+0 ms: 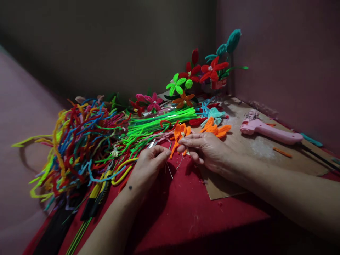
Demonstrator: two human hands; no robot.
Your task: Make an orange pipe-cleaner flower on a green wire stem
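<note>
My right hand (205, 148) pinches a small bunch of cream flower stamens (182, 134) between thumb and fingertips. My left hand (150, 163) is closed, thumb against forefinger, on a thin wire (169, 170) whose loose end hangs below the fingers. A fine strand also dangles between the two hands. Just behind the fingertips lie orange pipe-cleaner petals (179, 130), partly hidden by my right hand. More orange petals (216, 128) rest on the cardboard, beyond my right hand.
A large heap of coloured pipe cleaners (77, 145) fills the left, beside a green bundle (162, 122). Yellow-black pliers (99, 193) lie near my left forearm. On the cardboard (225, 187) sits a pink glue gun (271, 131) with a black cord. Finished red flowers (214, 69) stand behind.
</note>
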